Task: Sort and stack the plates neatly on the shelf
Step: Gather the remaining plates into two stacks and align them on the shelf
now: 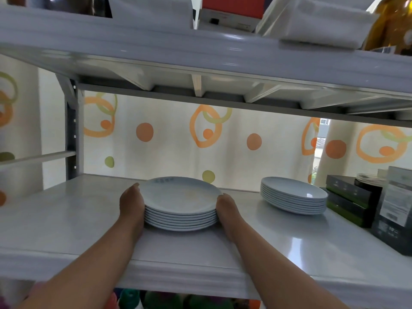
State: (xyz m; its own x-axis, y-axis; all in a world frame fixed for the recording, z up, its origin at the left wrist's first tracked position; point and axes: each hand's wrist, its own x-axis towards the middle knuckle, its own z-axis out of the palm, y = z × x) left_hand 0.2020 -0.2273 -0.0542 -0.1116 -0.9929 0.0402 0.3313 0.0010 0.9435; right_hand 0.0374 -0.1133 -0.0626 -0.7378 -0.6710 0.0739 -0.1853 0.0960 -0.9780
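Note:
A stack of several pale blue plates stands on the white shelf, near its middle. My left hand presses flat against the stack's left side and my right hand against its right side, so both hands clasp it between them. The fingers behind the plates are hidden. A second stack of several similar plates rests further right on the same shelf, untouched.
Dark boxes and a black-and-white carton crowd the shelf's right end. A low upper shelf carrying white bins hangs overhead. A curtain with orange circles closes the back. Colourful items sit on the level below.

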